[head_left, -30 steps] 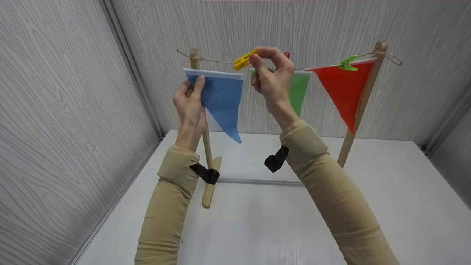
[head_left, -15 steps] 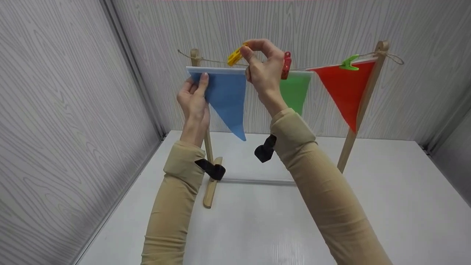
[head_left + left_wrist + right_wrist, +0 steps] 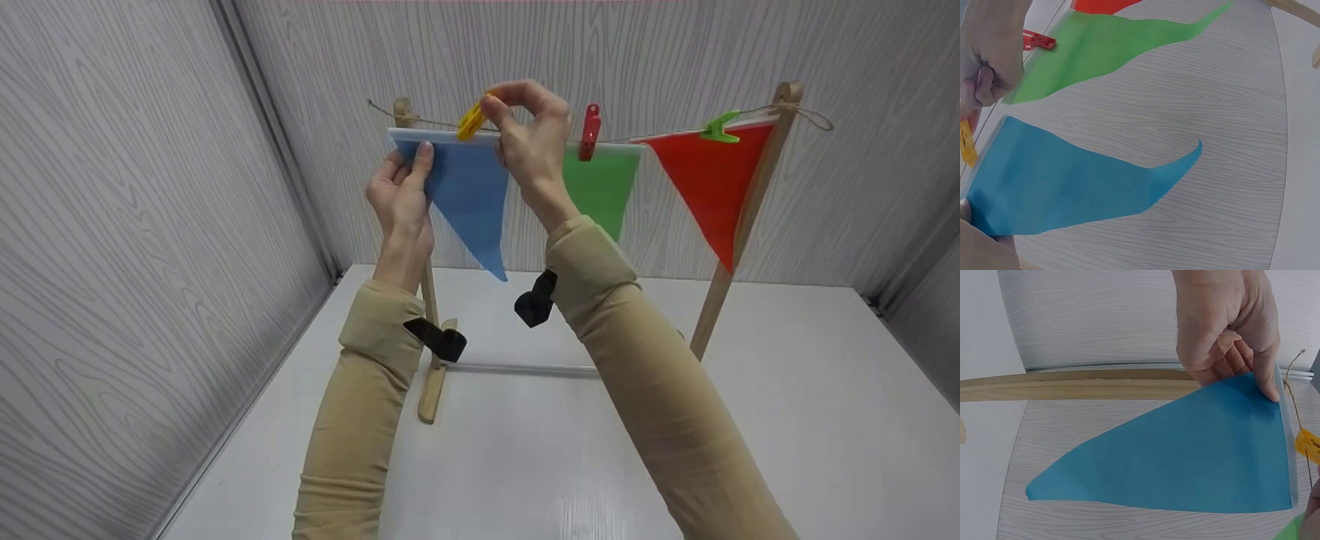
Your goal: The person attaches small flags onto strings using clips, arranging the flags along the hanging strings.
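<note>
My left hand pinches a blue triangular pennant near the left end of its white top edge, thumb in front and fingers behind. The pennant's tip hangs down. Between thumb and index finger, my right hand pinches a yellow clothespin, its lower end right at the pennant's top edge. In the right wrist view the clothespin overlaps the twine beside the white edge. Right of my right hand, a red clothespin fastens a green pennant to the line.
A red pennant hangs from a green clothespin by the right wooden post. The left post stands behind my left arm on a wooden foot. A metal bar crosses low on the white table.
My left hand has raised the blue pennant slightly up and right toward the line. My right hand has moved left, bringing the yellow clothespin down to the pennant's top edge and uncovering the red clothespin.
</note>
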`<state>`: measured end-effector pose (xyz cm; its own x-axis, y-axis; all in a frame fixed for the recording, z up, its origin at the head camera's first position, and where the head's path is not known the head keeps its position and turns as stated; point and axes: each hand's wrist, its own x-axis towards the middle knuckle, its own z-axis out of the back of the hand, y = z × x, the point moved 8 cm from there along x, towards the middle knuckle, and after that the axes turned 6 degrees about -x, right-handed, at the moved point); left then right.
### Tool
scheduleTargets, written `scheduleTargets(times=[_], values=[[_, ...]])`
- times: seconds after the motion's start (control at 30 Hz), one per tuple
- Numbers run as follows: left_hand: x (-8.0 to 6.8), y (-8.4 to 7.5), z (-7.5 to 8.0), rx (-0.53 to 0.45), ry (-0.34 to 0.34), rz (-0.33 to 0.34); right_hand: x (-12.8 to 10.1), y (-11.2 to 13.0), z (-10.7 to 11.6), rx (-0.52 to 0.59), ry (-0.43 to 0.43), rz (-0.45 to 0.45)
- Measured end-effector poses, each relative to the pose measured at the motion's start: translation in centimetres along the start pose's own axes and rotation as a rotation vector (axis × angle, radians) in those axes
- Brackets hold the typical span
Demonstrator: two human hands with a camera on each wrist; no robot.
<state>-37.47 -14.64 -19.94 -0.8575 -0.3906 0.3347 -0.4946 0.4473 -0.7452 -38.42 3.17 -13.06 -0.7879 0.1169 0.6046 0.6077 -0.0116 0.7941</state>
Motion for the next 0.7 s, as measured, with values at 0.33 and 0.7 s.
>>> scheduleTargets(times=[0.33, 0.7], values=[[-0.05, 0.05, -0.22, -0.029, 0.010, 0.024, 0.00, -0.20, -0.12, -0.076, 0.005, -0.026], [0.01, -0.02, -0.42, -0.008, 0.025, 0.000, -0.23, -0.05, 0.05, -0.182, 0.000, 0.014]])
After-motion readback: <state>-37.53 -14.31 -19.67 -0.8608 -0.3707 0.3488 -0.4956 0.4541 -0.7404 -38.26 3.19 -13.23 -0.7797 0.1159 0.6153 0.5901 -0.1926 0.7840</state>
